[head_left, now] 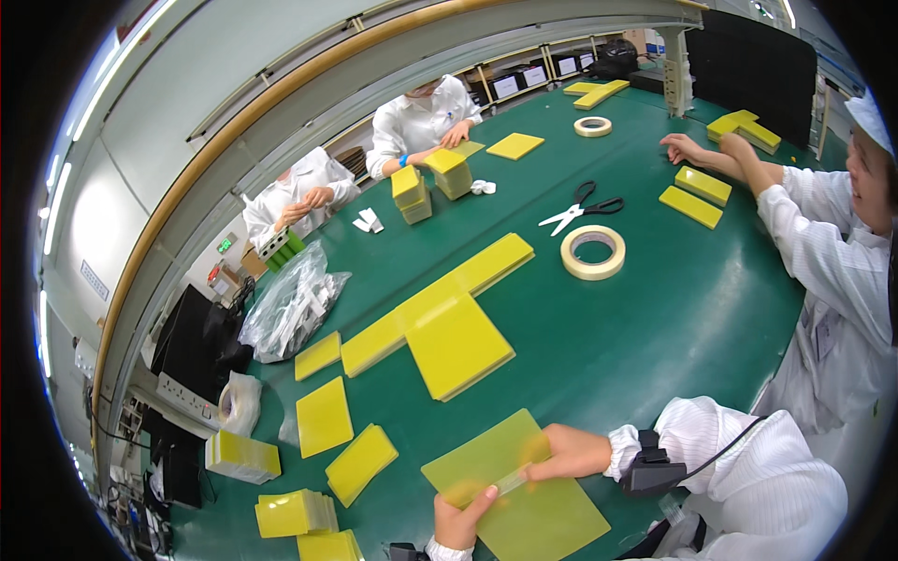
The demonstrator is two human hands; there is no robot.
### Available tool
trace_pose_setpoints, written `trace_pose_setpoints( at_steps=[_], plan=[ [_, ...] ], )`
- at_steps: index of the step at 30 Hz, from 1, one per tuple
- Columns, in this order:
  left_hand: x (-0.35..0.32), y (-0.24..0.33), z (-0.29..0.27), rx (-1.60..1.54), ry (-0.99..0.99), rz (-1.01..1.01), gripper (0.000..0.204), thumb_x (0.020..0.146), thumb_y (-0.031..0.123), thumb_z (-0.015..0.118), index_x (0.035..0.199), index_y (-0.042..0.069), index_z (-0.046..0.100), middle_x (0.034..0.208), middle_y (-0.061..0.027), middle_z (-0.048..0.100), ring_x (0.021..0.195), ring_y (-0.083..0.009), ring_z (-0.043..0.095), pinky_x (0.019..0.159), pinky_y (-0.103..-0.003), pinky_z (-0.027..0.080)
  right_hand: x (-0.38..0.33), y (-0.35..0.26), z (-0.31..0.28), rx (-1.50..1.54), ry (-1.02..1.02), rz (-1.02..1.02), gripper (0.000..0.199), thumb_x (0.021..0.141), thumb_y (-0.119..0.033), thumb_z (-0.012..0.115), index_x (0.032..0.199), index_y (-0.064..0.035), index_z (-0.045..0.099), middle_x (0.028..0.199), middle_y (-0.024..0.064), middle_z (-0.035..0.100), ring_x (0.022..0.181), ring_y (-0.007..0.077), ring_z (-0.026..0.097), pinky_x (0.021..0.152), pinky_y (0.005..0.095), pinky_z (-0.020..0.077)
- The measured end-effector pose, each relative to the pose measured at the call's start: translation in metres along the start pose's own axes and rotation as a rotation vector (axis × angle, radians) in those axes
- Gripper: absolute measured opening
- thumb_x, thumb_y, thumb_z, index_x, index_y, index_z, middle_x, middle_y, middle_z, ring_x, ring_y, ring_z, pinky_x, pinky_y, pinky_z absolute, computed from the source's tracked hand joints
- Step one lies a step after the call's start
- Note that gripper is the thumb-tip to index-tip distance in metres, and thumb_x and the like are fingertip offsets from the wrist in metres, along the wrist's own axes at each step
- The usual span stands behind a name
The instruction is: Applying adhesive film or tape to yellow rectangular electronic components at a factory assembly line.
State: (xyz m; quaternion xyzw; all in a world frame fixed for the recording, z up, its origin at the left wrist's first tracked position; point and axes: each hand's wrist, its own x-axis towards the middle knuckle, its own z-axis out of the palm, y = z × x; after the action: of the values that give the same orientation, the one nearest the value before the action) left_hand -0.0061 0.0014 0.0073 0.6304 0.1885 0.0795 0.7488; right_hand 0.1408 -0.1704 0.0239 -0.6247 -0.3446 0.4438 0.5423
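Your left hand (461,520) and right hand (566,453) each pinch one end of a clear tape strip (513,481), fingers closed, its long axis running left-right across the yellow sheet (552,519) lying on the green worktop (655,327).

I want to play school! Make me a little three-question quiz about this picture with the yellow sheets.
1. True or false: the black-handled scissors lie on the green table top.
2. What do the left hand and right hand both rest on? A) a flat yellow-green square sheet B) a clear plastic bag C) a ring of tape
3. Fill in: the cream tape roll nearest the scissors lies flat and is shaped like a ____.

Key
1. True.
2. A: both hands are on the flat yellow-green square sheet, pinching a thin clear strip between them.
3. Ring.
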Motion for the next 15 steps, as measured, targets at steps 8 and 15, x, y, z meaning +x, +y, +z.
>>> trace_pose_setpoints(
  at_steps=[8, 15],
  plan=[
    [-0.004, -0.020, -0.022, 0.162, -0.103, 0.019, 0.020, 0.085, 0.017, 0.065, 0.097, 0.001, 0.065, 0.085, -0.0013, 0.063, 0.073, -0.0089, 0.055, 0.065, -0.022, 0.043, -0.001, 0.003, 0.006, 0.125, 0.012, -0.075, 0.030, 0.077, -0.019, 0.055, 0.095, 0.0048, 0.058, 0.082, 0.0094, 0.063, 0.073, 0.0153, 0.057, 0.065, 0.0291, 0.0464],
    [0.002, -0.010, -0.011, 0.085, -0.099, -0.035, 0.023, 0.085, 0.011, 0.064, 0.104, -0.001, 0.062, 0.096, -0.0044, 0.065, 0.083, -0.0121, 0.059, 0.074, -0.024, 0.046, -0.002, -0.004, 0.000, -0.016, 0.044, -0.142, 0.030, 0.082, -0.026, 0.062, 0.093, 0.0013, 0.060, 0.072, 0.0061, 0.063, 0.064, 0.0125, 0.057, 0.058, 0.0282, 0.0461]
  ],
)
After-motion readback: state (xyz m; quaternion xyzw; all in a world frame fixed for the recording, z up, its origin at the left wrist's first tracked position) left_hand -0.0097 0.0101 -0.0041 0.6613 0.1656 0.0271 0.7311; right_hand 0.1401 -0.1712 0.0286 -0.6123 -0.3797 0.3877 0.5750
